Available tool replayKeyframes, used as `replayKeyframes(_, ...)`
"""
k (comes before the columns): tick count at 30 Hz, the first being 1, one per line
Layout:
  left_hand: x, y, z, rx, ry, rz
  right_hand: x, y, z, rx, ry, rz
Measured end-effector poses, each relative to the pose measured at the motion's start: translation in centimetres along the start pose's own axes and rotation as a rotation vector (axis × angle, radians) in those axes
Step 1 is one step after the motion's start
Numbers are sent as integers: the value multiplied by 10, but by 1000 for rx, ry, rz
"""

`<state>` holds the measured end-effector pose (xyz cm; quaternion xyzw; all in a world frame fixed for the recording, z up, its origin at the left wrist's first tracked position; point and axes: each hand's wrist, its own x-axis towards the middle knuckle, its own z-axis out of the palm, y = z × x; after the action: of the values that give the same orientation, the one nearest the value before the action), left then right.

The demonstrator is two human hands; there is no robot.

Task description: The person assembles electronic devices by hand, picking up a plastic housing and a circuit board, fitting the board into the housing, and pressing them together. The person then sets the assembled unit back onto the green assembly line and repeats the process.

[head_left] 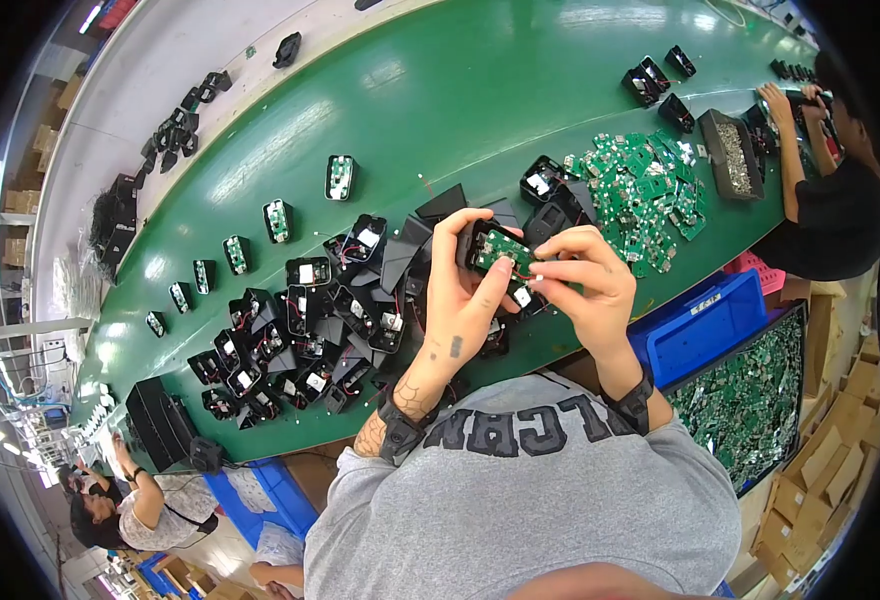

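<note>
My left hand (pixel 463 305) grips a black plastic housing (pixel 475 243), its thumb pressing on the green circuit board (pixel 501 246) that sits inside. At the housing's right end, my right hand (pixel 598 288) has thumb and fingertips pinched around a small white wire connector (pixel 537 279), with a bit of red wire beside it. The fingers partly cover the connector, so whether it is plugged into the board cannot be made out. Below and left of my hands lies a heap of black housings (pixel 305 325) with white parts and red wires.
Loose green circuit boards (pixel 645 190) are piled to the right, near a tray of small metal parts (pixel 732 155). Housings with boards (pixel 278 220) form a row at left on the green table (pixel 440 110). A blue bin (pixel 705 325) stands at the front edge. Co-workers sit at both sides.
</note>
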<state>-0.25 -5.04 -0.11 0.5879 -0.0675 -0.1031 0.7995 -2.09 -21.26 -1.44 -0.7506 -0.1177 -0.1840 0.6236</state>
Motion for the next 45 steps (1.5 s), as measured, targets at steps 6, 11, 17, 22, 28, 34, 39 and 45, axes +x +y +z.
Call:
replayKeyframes(6, -2, -3, 1, 105, -13, -1, 2, 2, 7, -49, 11, -219)
replayKeyframes(11, -4, -1, 4, -10, 13, -3, 3, 2, 7, -105, 1, -284)
replayKeyframes(17, -6, -4, 5, -19, -5, 6, 4, 1, 10, -147, 29, -284)
replayKeyframes(22, -6, -1, 6, 69, 13, 44, 5, -2, 6, -212, 8, -320)
replayKeyframes(28, -6, 0, 6, 13, 26, 19, 4, 3, 5, -56, -51, -195)
replayKeyframes(34, -6, 1, 7, -75, 37, -9, -4, 16, 8, 219, -77, -60)
replayKeyframes(39, -7, 0, 4, -136, -7, -85, 2, 13, 10, 228, -133, -53)
replayKeyframes(45, -9, 3, 3, -103, 3, -46, 6, 7, 3, 214, -245, -45)
